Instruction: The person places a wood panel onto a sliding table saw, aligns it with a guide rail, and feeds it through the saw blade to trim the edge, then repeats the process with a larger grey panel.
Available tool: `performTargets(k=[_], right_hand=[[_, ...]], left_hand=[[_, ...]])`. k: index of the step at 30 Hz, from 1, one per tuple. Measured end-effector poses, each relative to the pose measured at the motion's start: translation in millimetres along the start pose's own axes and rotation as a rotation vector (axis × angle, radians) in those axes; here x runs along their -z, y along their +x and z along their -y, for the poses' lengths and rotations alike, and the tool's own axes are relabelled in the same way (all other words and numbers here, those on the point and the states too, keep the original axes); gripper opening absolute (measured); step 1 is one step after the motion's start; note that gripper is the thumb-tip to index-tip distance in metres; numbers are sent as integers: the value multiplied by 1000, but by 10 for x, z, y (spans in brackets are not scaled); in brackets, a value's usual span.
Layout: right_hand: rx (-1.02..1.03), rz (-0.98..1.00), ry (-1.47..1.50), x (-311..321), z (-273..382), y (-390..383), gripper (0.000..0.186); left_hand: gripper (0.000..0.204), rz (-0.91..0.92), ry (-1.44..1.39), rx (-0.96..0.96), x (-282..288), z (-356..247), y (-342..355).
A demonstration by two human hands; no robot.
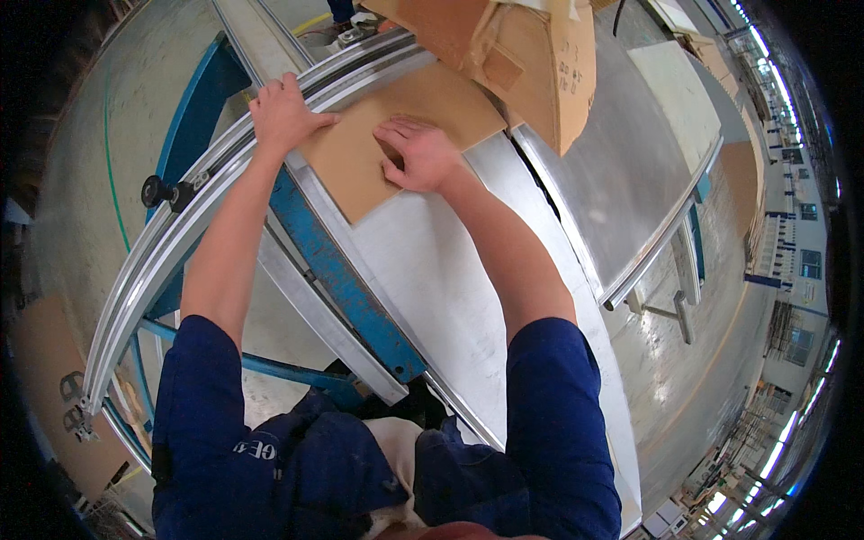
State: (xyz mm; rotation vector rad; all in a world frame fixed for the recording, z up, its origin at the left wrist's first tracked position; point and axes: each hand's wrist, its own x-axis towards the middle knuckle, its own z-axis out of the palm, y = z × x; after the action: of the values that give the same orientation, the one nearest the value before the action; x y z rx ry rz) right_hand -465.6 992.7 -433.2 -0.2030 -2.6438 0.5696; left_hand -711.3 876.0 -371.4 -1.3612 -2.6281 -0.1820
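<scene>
A flat brown cardboard sheet (355, 171) lies on the metal table (450, 243), its far edge along a silver rail (333, 83). My left hand (283, 119) rests over the rail, fingers spread and thumb stretched out onto the sheet's left corner. On the middle of the sheet lies my right hand (423, 155), fingers lightly bent and thumb apart, with nothing visible between them. The undersides of both hands are hidden.
Folded cardboard (531, 67) stands beyond the sheet at the far right. A black knob (156, 191) sits on the rail at left. Blue frame beams (342, 279) run below the table's left side. A second metal tabletop (630, 171) extends to the right.
</scene>
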Motion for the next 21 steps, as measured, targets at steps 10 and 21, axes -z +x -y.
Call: performTargets(k=[10,21], right_hand=[[-64,251,-84,48,523,-234,77],[-272,402,-99,515,1984,-1586,104]], left_hand=[[99,-4,-61,-18,46,102,-10],[92,70,-79,29,203,6,-128]])
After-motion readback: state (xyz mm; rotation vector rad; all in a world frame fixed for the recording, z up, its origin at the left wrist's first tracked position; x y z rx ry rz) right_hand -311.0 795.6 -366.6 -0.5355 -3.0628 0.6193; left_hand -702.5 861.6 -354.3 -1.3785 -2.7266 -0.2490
